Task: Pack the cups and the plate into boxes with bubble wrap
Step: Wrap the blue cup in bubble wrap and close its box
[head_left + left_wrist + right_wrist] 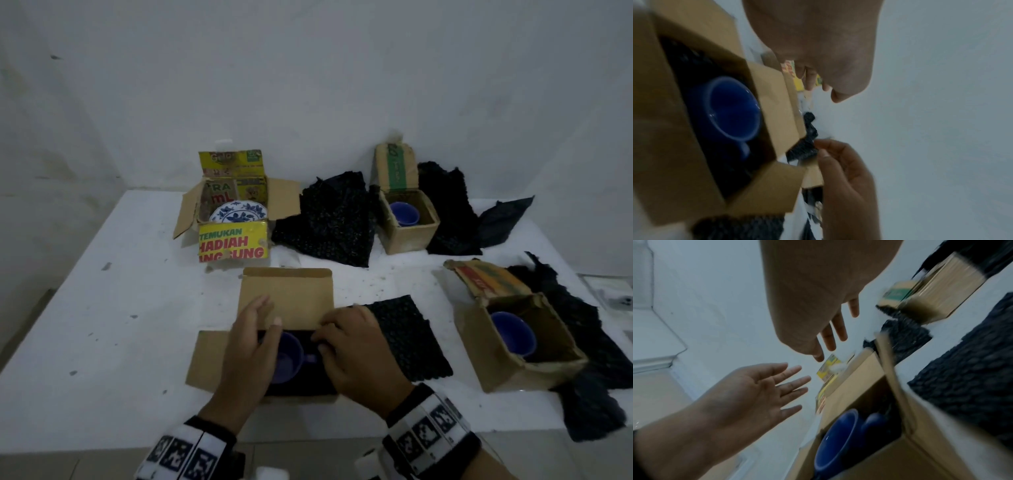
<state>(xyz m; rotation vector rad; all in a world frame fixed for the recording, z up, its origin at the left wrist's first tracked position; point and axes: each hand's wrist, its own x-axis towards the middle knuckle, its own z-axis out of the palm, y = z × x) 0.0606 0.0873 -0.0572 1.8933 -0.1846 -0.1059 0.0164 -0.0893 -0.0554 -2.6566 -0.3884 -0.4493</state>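
Observation:
A blue cup (289, 356) (731, 108) (836, 439) lies on black bubble wrap lining inside the near cardboard box (287, 294), whose flaps stand open. My left hand (250, 346) (818, 40) hovers over the box's left side with straight fingers and holds nothing. My right hand (352, 346) (813, 296) is over the right rim, its fingertips near the lining's edge; I see nothing gripped. A blue-and-white plate (238, 214) sits in the yellow printed box (233, 243). Two more blue cups (404, 213) (512, 334) sit in open boxes at the right.
A loose black bubble wrap sheet (407, 335) lies right of the near box. More black sheets (329, 219) (448, 212) (589, 377) lie around the far and right boxes. The white table (120, 308) meets a white wall behind.

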